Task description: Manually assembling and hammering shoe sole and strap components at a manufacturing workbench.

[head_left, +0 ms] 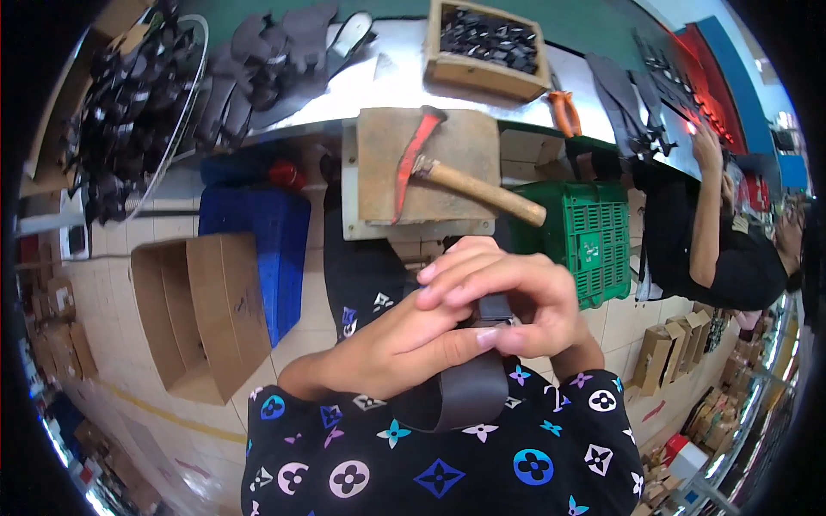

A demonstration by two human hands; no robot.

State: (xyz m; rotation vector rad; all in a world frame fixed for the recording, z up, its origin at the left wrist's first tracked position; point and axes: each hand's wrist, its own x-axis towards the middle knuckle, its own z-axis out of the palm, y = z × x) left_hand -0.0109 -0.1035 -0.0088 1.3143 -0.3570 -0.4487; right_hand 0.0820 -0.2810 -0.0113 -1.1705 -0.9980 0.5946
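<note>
In front of my chest, my left hand [404,340] and my right hand [533,301] are closed together on a dark, smooth strap [475,391]. The strap bends into a loop that hangs below my fingers. Both thumbs press close to a small dark piece with a bit of shiny metal, perhaps a buckle, at the strap's upper end. My fingers hide part of it. Just beyond my hands, a hammer [473,187] with a red head and a wooden handle lies on a worn brown block [379,163].
A wooden box [486,84] of small dark parts stands on the bench beside orange-handled pliers [564,112]. Dark straps [129,120] pile up at the left. On the floor are a cardboard box [228,318], a blue bin [288,249] and a green crate [594,193]. A co-worker [718,232] works at the right.
</note>
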